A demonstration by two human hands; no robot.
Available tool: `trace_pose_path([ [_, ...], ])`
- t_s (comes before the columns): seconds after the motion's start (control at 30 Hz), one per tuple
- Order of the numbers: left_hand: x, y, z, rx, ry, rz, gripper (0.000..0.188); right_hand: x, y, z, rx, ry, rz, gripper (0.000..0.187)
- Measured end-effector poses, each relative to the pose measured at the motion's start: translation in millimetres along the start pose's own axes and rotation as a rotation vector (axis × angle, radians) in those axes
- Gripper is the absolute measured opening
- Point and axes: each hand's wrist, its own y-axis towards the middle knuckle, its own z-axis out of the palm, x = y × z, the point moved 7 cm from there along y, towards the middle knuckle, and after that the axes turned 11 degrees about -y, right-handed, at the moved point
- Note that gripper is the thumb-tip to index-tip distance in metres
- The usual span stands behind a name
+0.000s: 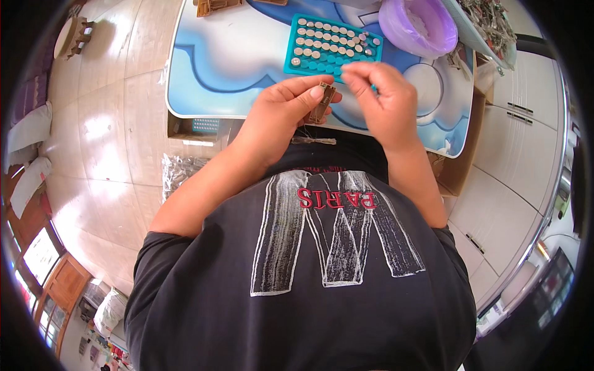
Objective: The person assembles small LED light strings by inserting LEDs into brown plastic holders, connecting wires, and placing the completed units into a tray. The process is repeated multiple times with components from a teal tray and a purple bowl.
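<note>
My left hand (pixel 281 105) is closed around a small brown rectangular plastic housing (pixel 321 104), with the thumb pressed along its top end. Just to the right, my right hand (pixel 388 102) is raised with thumb and forefinger pinched together. Whatever sits in that pinch is too small to make out. Beyond both hands lies a teal tray (pixel 288 52) holding rows of round silver discs (pixel 317 44). Its nearest row shows mostly bare teal pockets, partly covered by my right fingers.
A translucent purple tub (pixel 391 29) stands right of the tray. Farther right, a pale blue bin (pixel 473 34) holds a heap of metallic pieces. More brown parts (pixel 213 6) lie at the table's far left. A thin strip with wires (pixel 314 141) rests by my lap.
</note>
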Motion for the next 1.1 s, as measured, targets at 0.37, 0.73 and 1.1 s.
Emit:
trace_pose_path([
  [0.37,-1.9,6.1,-9.6,-0.064,-0.098,-0.009,0.03,-15.0,8.3,9.4,-0.143,-0.318,-0.174,0.012],
  [0.73,-0.4,6.8,-19.8,-0.098,-0.126,0.047,0.027,27.6,-1.0,20.8,0.028,-0.116,-0.243,0.013],
  [1.1,-11.4,-0.2,-20.2,-0.139,-0.152,0.055,0.022,9.5,25.1,39.4,-0.052,-0.32,-0.249,0.011],
])
